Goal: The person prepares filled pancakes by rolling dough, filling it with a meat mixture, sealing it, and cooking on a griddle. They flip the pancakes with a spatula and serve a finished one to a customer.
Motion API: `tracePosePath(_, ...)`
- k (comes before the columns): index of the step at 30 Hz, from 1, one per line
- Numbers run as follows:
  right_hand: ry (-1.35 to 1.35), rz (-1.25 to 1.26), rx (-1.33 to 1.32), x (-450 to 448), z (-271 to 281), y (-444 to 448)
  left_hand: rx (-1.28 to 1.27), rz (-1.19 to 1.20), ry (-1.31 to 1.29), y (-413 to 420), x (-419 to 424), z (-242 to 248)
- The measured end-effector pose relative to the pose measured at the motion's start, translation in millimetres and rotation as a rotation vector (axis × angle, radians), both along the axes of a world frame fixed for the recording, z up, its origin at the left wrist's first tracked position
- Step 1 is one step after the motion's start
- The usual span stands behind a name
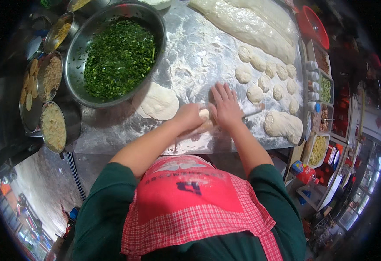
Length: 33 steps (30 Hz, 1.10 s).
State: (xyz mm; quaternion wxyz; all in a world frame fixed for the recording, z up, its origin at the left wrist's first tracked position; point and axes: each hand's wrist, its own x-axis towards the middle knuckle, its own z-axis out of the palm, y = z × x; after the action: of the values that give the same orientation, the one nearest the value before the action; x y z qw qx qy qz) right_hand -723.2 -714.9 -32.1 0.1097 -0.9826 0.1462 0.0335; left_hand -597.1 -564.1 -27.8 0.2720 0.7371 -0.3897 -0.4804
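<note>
My left hand (190,115) is curled at a piece of dough (204,114) near the table's front edge. My right hand (223,104) lies palm down with fingers stretched forward, just right of it. A wooden rolling pin (206,125) runs slantwise beneath my hands, partly hidden by them. Flattened dough rounds (160,101) overlap to the left, by a steel bowl (116,103) of chopped greens (120,58). Several small dough balls (255,94) sit to the right on the floured metal table (190,58). What my left fingers grip is partly hidden.
A large dough slab (252,27) lies at the back right and a dough lump (283,125) at the front right. Filled steel bowls (53,127) line the left side. Shaker jars (313,86) and food trays (317,150) stand along the right edge, near a red basin (313,26).
</note>
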Motion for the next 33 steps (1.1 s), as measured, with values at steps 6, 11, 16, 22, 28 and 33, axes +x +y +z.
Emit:
tracePosePath(6,0.140,0.046,0.082,-81,25,32,-0.026,0.653,0.452,44,-16,-16)
tracePosePath(11,0.023,-0.020,0.064,-21,16,15,0.055,-0.011,-0.057,19,-17,4)
tracePosePath(16,0.021,0.008,0.124,-51,10,22,-0.006,0.188,-0.111,25,-7,-10)
tracePosePath(22,0.013,0.001,0.045,-45,12,23,0.006,0.331,0.238,37,-28,1)
tracePosePath(28,0.055,0.021,0.084,-69,17,31,0.071,0.345,0.109,41,-8,-2)
tracePosePath(33,0.053,0.023,0.041,-68,26,32,0.035,0.528,0.429,65,-37,-30)
